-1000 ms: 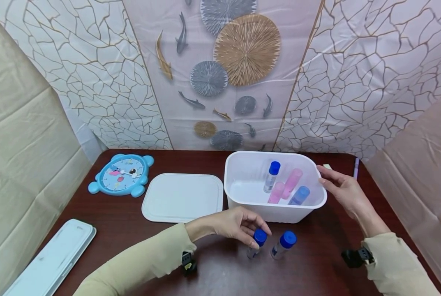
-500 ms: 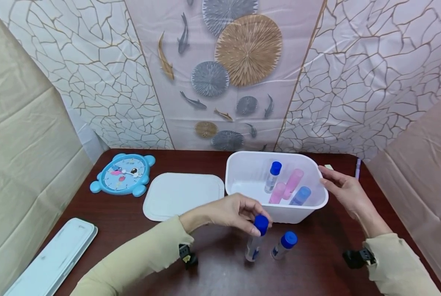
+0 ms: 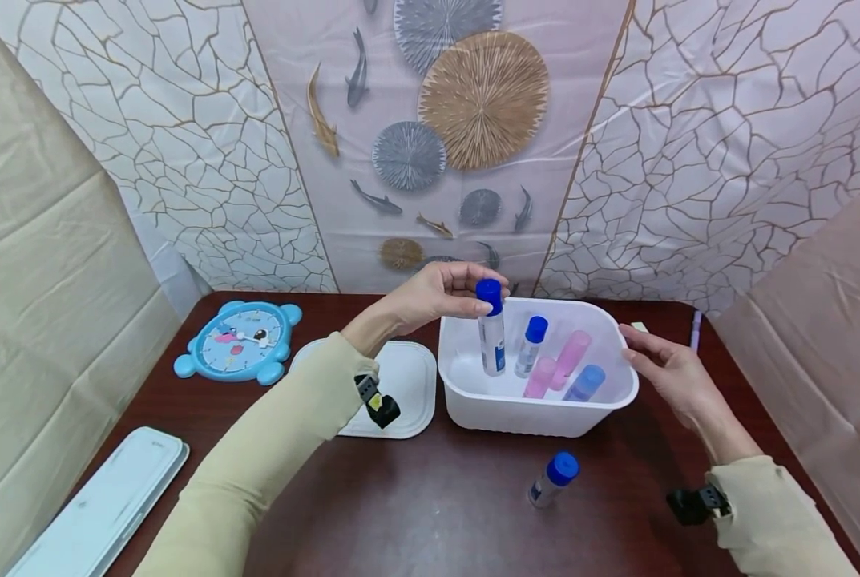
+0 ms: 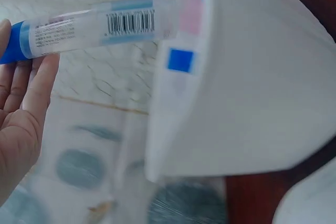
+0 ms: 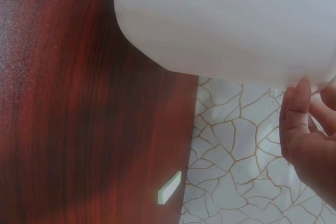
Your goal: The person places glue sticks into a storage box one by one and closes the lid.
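Observation:
My left hand (image 3: 437,295) pinches the blue cap of a clear glue stick (image 3: 491,336) and holds it upright over the left part of the white plastic bin (image 3: 538,410). In the left wrist view the same glue stick (image 4: 89,27) lies across my fingers beside the bin (image 4: 247,103). Inside the bin are another blue-capped stick (image 3: 530,344), two pink ones (image 3: 570,355) and a light blue one (image 3: 583,382). My right hand (image 3: 664,365) rests with straight fingers against the bin's right rim, fingertips (image 5: 296,108) on it in the right wrist view. One more blue-capped stick (image 3: 552,478) lies on the table in front.
A white lid (image 3: 404,385) lies left of the bin, with a blue toy clock (image 3: 240,340) beyond it. A pale blue case (image 3: 98,505) sits at the front left. A small white eraser (image 5: 169,187) and a pen (image 3: 694,327) lie near the back right edge.
My left hand lifted one blue-capped stick from the table in front of the bin and carried it up and over the bin. The right hand stayed at the rim.

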